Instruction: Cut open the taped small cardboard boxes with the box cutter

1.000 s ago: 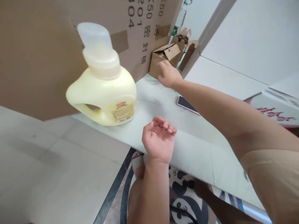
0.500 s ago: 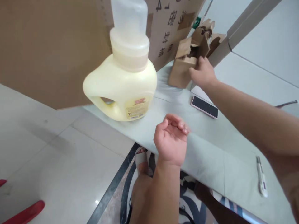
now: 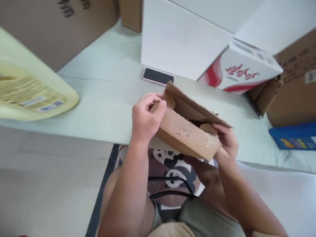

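Observation:
A small brown cardboard box [image 3: 187, 131] is held in front of me, tilted, with its lid flap raised and its front edge torn and ragged. My left hand [image 3: 148, 115] is closed on its left end, thumb on the front panel. At the right end my right hand [image 3: 225, 143] grips the box, its fingers partly hidden by the raised flap. The inside of the box is dark and mostly out of sight. Just behind it, a phone [image 3: 158, 76] with a dark screen lies on the pale green cloth [image 3: 106, 95].
A yellow detergent bottle [image 3: 37, 85] stands at the left before a large carton [image 3: 54, 36]. White boxes [image 3: 182, 39], a red-and-white carton [image 3: 242, 67] and brown cartons [image 3: 293, 102] line the back and right. A blue box [image 3: 293, 136] lies at the right edge.
My view has swung right. My left hand, empty and palm up before, now holds the cardboard box with my right hand, which earlier reached to a torn cardboard box at the back.

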### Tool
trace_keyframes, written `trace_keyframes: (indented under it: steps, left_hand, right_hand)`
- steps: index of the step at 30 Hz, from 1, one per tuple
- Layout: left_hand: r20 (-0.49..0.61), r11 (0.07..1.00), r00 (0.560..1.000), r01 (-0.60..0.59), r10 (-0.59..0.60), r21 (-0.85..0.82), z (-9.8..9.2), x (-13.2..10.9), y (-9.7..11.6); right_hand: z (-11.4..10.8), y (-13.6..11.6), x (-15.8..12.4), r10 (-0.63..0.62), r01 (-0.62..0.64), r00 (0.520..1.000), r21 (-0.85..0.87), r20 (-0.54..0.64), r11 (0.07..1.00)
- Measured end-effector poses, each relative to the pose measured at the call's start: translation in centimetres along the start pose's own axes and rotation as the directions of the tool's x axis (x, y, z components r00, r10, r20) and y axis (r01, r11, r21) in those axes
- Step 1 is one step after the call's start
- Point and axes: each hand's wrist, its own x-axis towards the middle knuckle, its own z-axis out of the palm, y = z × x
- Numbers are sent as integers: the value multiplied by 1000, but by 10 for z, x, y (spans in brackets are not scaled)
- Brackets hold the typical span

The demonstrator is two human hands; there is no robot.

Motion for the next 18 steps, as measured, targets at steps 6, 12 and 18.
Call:
trace_keyframes:
  steps: [6, 12, 18]
  left_hand:
    - [-52, 972, 972, -232, 230, -46, 44, 1, -15]
    - [176, 960, 967, -216, 184, 179, 47, 20, -29]
    - [-40, 993, 993, -110, 112, 47, 33, 31, -38]
  right_hand:
    - [-5, 32, -5, 9, -4, 1000, 201, -26, 980]
    - [-23, 59, -1, 160, -106, 965, 246, -210, 963]
    - [-27, 95, 24, 484, -461, 875, -318, -8, 829]
